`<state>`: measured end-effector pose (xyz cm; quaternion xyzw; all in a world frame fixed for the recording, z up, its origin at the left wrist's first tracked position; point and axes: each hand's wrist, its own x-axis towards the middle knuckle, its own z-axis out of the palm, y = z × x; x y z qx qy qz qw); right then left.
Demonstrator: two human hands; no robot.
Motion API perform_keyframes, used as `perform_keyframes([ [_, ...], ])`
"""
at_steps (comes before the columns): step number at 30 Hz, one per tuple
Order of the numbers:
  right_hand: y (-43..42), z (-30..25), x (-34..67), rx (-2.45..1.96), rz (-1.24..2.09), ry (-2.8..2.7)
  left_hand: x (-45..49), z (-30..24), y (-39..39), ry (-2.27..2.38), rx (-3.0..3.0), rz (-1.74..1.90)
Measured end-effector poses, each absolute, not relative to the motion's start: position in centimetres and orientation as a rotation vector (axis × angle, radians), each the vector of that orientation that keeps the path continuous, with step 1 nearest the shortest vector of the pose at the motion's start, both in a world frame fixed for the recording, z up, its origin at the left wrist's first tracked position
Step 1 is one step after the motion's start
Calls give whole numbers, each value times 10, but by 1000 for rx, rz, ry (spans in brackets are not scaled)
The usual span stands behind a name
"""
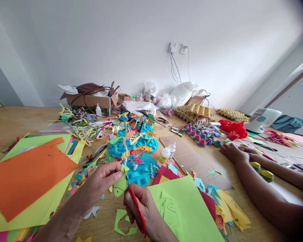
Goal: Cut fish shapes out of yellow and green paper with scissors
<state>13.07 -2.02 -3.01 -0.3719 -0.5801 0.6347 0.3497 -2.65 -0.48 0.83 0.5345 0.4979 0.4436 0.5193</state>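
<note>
My left hand (106,181) pinches a green paper fish (120,186) by its upper end, with the head pointing down. Red-handled scissors (138,211) are gripped in my right hand (141,203), their blades at the fish's right edge and mostly hidden. Below lies a green paper scrap (121,229) with a rounded piece cut from it. A large green sheet (192,208) with a fish drawn in outline lies right of my right hand. Finished paper fish (142,149) in several colours stand on blue painted bases (138,174) in front of my hands.
Orange paper (27,178) lies on coloured sheets at left. Glue bottles (164,156) stand past the green sheet. Another person's hands (233,153) work at right near painted egg cartons (198,136). Cardboard boxes (88,101) and bags line the wall.
</note>
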Motion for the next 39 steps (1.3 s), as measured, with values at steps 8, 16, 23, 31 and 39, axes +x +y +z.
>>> perform_keyframes([
  [8,-21,-34,132,-975,1597,-1539,-28,5,-5,1261,1326,1076],
  [16,-21,-32,131,-991,1567,-1582,-27,8,-2,1197,1416,969],
  [23,-20,-31,131,-990,1550,-1599,-26,8,-5,1169,1349,954],
  [31,-23,-37,131,-996,1536,-1581,-26,10,-4,1166,1353,959],
  [39,-21,-38,132,-989,1527,-1600,-26,5,-6,1209,1291,1066],
])
